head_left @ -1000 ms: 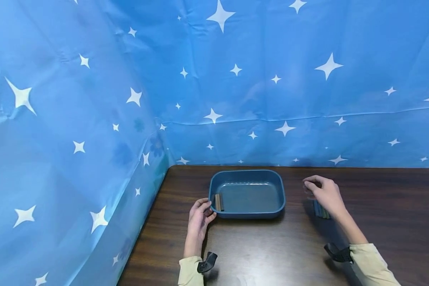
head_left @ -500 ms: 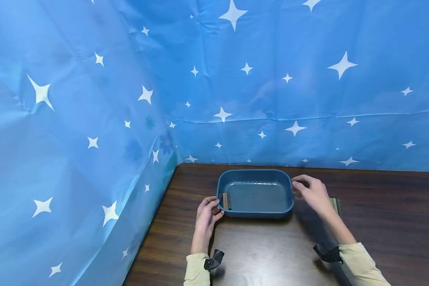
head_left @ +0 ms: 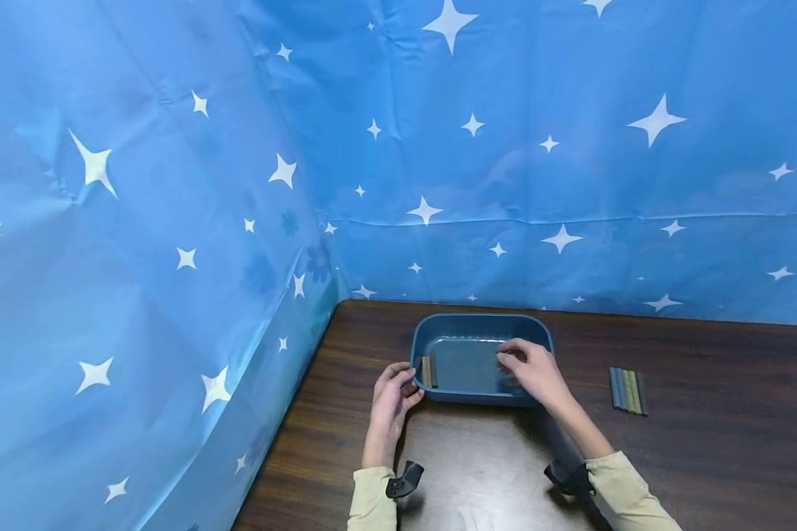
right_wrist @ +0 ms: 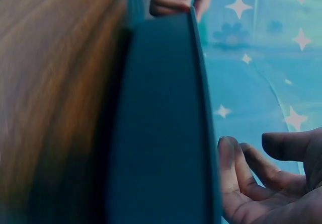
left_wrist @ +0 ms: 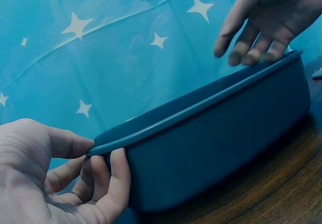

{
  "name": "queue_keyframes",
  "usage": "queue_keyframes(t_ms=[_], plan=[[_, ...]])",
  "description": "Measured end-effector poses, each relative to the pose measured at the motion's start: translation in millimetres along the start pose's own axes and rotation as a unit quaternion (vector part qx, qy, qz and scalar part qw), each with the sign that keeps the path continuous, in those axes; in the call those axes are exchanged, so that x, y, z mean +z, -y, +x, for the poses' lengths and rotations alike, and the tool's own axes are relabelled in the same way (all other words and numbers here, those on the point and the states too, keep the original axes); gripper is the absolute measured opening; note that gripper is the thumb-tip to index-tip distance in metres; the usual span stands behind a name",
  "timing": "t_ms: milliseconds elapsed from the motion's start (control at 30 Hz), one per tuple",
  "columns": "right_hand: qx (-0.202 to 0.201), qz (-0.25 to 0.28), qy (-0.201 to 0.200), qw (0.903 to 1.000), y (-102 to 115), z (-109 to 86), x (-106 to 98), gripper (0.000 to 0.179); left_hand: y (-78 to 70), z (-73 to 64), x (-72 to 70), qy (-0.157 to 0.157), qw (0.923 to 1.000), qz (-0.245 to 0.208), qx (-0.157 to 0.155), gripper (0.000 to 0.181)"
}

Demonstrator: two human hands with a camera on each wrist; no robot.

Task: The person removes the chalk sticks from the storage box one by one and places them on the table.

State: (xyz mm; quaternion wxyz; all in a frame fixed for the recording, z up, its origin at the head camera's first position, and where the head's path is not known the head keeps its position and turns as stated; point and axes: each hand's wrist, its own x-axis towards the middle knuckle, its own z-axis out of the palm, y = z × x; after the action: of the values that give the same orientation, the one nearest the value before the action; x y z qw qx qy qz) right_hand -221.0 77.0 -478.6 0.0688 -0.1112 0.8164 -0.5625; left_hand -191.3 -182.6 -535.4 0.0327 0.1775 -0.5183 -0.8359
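A deep blue rectangular tray (head_left: 471,398) with rounded corners stands on the table. My left hand (head_left: 388,402) grips its left front corner, thumb on the rim and fingertips against the outer wall in the left wrist view. Inside, along the left wall, lie a few slim brown sticks (head_left: 428,371). My right hand (head_left: 539,375) hovers over the right half of the tray, fingers loosely bent. In the right wrist view its thumb and fingers are apart with nothing between them. Several blue, green and dark sticks (head_left: 627,391) lie side by side to the tray's right.
The dark wooden table (head_left: 737,413) reaches back to a blue curtain (head_left: 491,169) with white stars, which also hangs along the left side. A black wrist mount (head_left: 405,480) sits at the left sleeve and another black mount (head_left: 569,479) at the right one.
My right hand has moved left from beside the row of sticks to over the tray, uncovering that row. The left hand stays at the tray's corner. The head view has shifted slightly.
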Motion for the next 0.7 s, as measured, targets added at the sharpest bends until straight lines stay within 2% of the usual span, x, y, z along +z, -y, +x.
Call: queue_keyframes(t_ms=[333,700], plan=[[-0.007,-0.059,0.031,0.9978,2.9,13.4,37.6,0.026,-2.0,-0.5,-2.1,0.004,1.0,-0.003,-0.005,0.013],[0.008,-0.079,0.053,0.9955,2.4,26.0,63.1,0.029,-3.3,-2.5,-1.4,0.011,0.9999,0.005,-0.007,0.015]])
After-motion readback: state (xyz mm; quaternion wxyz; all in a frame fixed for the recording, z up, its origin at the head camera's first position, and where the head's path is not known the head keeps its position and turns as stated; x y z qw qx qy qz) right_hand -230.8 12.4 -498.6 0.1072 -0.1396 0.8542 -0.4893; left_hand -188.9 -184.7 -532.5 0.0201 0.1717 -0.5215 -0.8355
